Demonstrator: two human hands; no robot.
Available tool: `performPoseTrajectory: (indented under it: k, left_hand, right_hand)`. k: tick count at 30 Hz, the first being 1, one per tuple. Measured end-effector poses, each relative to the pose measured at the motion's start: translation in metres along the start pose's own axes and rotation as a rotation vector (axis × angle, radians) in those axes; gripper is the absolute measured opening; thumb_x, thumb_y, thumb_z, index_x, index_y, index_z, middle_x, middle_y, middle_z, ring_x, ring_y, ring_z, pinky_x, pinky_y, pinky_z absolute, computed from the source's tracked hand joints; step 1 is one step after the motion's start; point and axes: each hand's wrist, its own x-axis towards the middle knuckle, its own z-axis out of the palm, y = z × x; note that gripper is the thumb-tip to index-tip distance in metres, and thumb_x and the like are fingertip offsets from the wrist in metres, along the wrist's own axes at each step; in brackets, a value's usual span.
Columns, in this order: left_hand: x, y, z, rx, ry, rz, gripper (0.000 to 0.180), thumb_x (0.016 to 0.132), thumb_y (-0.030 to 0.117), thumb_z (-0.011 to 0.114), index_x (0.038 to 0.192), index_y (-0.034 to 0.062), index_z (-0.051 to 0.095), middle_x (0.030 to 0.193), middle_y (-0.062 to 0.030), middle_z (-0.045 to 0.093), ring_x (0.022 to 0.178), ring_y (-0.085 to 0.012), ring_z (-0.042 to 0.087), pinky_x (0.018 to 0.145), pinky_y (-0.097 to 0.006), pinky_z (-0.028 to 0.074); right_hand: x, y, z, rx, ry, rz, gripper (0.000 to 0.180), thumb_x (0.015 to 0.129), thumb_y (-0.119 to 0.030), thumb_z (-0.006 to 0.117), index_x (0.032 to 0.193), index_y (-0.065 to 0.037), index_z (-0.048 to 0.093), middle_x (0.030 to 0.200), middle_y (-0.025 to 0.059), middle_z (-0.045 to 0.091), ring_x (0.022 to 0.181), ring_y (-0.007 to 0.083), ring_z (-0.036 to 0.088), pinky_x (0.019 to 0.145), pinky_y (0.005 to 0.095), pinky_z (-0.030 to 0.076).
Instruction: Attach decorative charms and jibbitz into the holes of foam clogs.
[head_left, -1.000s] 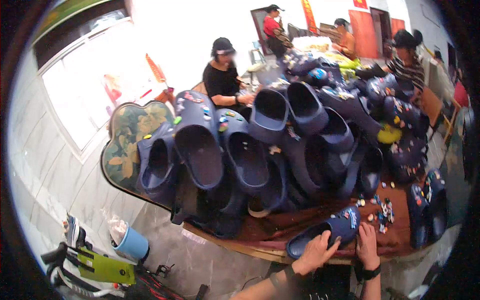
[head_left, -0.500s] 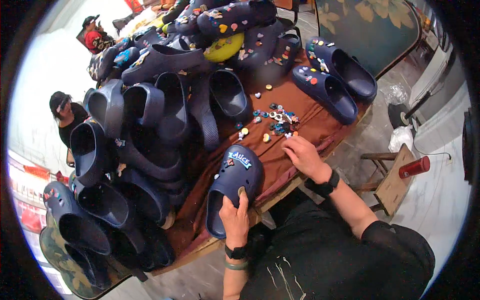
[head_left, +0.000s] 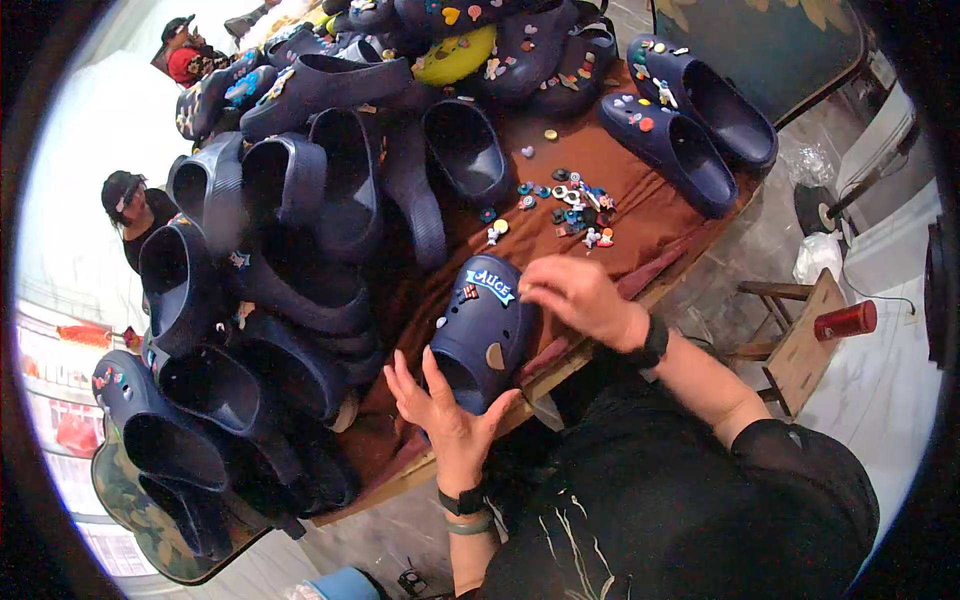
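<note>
A navy clog (head_left: pixel 497 325) lies on the brown cloth in front of me, toe pointing away. On its toe are a blue-and-white banner charm (head_left: pixel 489 285) and a small dark charm (head_left: pixel 467 294). My left hand (head_left: pixel 452 415), fingers spread, is at the heel end and hides part of it; whether it touches the clog I cannot tell. My right hand (head_left: pixel 580 300) is over the right side of the toe with thumb and fingertips pinched together. What sits between those fingertips is too small to make out. Several loose charms (head_left: pixel 580 205) lie in a pile beyond the clog.
Many navy clogs (head_left: pixel 215 395) are stacked along the left, with decorated ones (head_left: pixel 540 60) behind. A decorated pair (head_left: pixel 690 130) stands at the far right. Beside the table are a wooden stool (head_left: pixel 800 345) and a red cylinder (head_left: pixel 845 320). Two people are at the left.
My right hand has moved left from beside the charms to the clog's toe. My left hand has let go of the clog and spread its fingers. One loose charm has gone from its spot.
</note>
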Motion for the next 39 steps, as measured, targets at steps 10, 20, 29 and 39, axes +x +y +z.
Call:
performPoseTrajectory:
  k: [10,20,29,39]
  left_hand:
    - [0.004,-0.005,0.012,-0.160,-0.121,-0.056,0.109,0.067,0.036,0.088,0.151,0.0053,0.027,0.146,-0.0228,0.035,0.131,-0.0411,0.038,0.105,-0.053,0.030]
    - [0.007,-0.007,0.009,-0.205,-0.149,-0.078,0.106,0.064,0.033,0.090,0.148,0.0050,0.031,0.144,-0.0215,0.038,0.129,-0.0404,0.040,0.106,-0.051,0.030]
    - [0.006,-0.010,0.010,-0.212,-0.156,-0.071,0.109,0.061,0.035,0.091,0.148,0.0033,0.032,0.142,-0.0226,0.041,0.130,-0.0402,0.040,0.107,-0.050,0.030]
    - [0.003,-0.042,-0.002,-0.381,-0.180,-0.131,0.086,0.081,0.037,0.078,0.146,0.0003,0.037,0.137,-0.0244,0.050,0.127,-0.0393,0.049,0.103,-0.045,0.039]
  right_hand:
    - [-0.028,-0.019,0.038,-0.005,0.136,-0.160,0.021,0.079,-0.010,0.077,0.098,-0.010,0.070,0.089,0.0050,0.063,0.076,0.0239,0.063,0.067,0.0345,0.053]
    - [-0.016,-0.026,0.005,-0.325,-0.224,-0.266,0.043,0.077,-0.011,0.068,0.119,-0.017,0.065,0.110,0.0029,0.058,0.109,0.0261,0.053,0.090,0.0430,0.043]
    - [0.004,-0.020,-0.007,-0.484,-0.557,-0.458,0.052,0.080,-0.018,0.063,0.131,-0.018,0.055,0.107,0.0040,0.056,0.109,0.0253,0.050,0.092,0.0457,0.037]
    - [-0.032,-0.043,0.005,-0.357,-0.354,-0.279,0.067,0.070,-0.004,0.064,0.136,-0.004,0.054,0.095,0.0068,0.058,0.094,0.0277,0.055,0.088,0.0434,0.044]
